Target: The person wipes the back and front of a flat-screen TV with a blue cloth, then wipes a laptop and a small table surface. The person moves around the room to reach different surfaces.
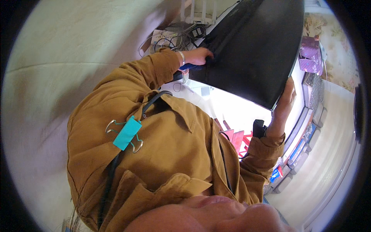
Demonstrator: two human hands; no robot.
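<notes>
A large black flat panel [252,55], which looks like a television, slants across the upper part of the view. My left hand [198,56], with a pale bracelet at its wrist, has curled fingers against the panel's left side. Something dark blue [188,66] shows beneath that palm; whether I hold it cannot be made out. Along the panel's right edge, near its lower corner, my right hand [287,94] grips with its fingers partly hidden. A black device [258,128] sits beside my right wrist.
Tangled cables [181,39], a black adapter [198,32] and a white router [200,20] with upright antennas lie beyond my left hand. Red stools [239,140] stand below the panel. Cushioned seating [307,145] lines the right. A pale wall [52,87] rises at left.
</notes>
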